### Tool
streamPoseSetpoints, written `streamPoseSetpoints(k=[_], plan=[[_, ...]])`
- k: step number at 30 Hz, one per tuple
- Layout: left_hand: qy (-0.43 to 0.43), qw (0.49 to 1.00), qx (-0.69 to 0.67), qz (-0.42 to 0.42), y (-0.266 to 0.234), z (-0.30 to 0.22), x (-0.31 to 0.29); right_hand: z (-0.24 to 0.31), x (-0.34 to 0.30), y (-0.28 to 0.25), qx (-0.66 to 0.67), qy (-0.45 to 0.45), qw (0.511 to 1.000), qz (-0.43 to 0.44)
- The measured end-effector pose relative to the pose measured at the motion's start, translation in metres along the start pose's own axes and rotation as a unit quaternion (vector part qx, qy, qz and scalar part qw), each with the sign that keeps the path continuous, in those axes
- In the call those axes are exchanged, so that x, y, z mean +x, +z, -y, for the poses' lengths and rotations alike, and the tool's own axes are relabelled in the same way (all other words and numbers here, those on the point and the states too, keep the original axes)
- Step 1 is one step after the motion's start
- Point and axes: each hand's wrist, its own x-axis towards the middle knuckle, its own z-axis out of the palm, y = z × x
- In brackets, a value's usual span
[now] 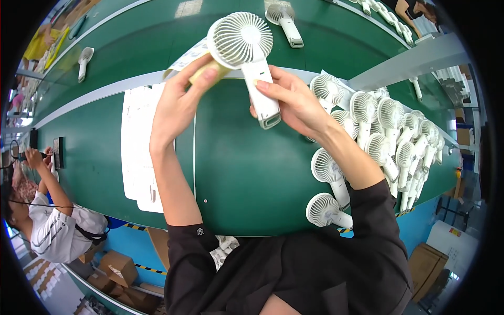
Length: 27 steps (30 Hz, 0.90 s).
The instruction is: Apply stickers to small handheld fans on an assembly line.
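Observation:
A white handheld fan (257, 79) is held up over the far side of the green bench, its round grille tilted to the upper left. My right hand (294, 100) is closed around the handle, thumb on its front. Beside the grille, my left hand (178, 102) pinches a curled sheet of labels with a yellowish backing (207, 76). Whether those left fingers also touch the fan, I cannot tell. To the right of my right hand lies a crowded heap of similar white fans (391, 118).
White printed sheets (139, 152) lie left of my left forearm. Beyond the bench's grey rail, a green belt (136, 58) carries a fan (283, 23) and another fan (84, 63). A co-worker in white (65, 226) sits at left. A grey post (409, 60) stands at right.

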Motion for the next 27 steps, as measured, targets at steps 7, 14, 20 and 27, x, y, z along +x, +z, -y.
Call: streamPoseSetpoints(k=[7,14,20,27], plan=[[-0.053,0.957,-0.252,0.135,0.039,0.000,-0.001,-0.001,-0.022,0.014,-0.029,-0.026,0.999,0.024],[0.040,0.934,-0.315,0.163,0.048,0.011,0.002,0.007,-0.039,0.033,-0.165,0.003,0.985,0.045],[-0.044,0.946,-0.272,0.173,0.047,-0.009,-0.001,0.009,-0.040,0.027,-0.145,0.004,0.988,0.051],[0.024,0.950,-0.279,0.141,0.053,0.016,-0.003,0.005,-0.048,0.041,-0.194,0.022,0.981,0.020]])
